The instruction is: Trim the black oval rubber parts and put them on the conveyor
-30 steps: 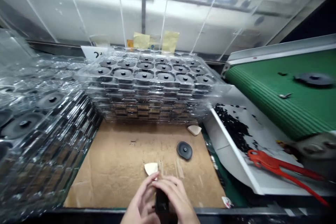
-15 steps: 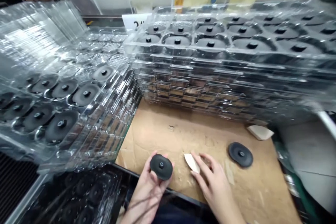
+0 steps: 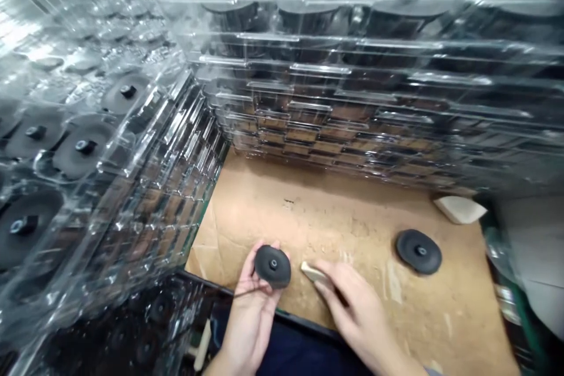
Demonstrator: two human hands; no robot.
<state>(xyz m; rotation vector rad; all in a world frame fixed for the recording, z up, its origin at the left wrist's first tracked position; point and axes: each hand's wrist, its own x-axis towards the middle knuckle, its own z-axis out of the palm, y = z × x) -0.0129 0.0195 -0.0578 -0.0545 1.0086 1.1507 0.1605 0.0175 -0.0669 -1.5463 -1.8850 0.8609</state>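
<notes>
While the left hand [image 3: 255, 308] is supporting a black oval disc [image 3: 269, 275] from below, its fingers are curling round the rim, and fingertips are showing beyond the far edge. The disc is resting within this grip with its broad face turned upward, and its short central stem is pointing toward the viewer. The right hand [image 3: 355, 302], back uppermost, is closing its thumb and fingers on a pale wedge-shaped piece [image 3: 316, 274]; the narrow end of the wedge is projecting from the fingertips toward the disc. Disc and wedge are lying near each other, a small gap separating them; whether the wedge is touching the surface below cannot be told. Beneath both hands a cardboard sheet [image 3: 317, 217] is covering the work surface. To the right of the right hand, well apart from it, a second black disc [image 3: 418, 251] is lying stem upward on the cardboard, and a second pale wedge [image 3: 460, 210] is lying beyond it near the far right corner. Stacked clear trays are bordering the sheet at the back [image 3: 326, 103] and on the left [image 3: 171, 179], their upper pockets holding similar black discs.
</notes>
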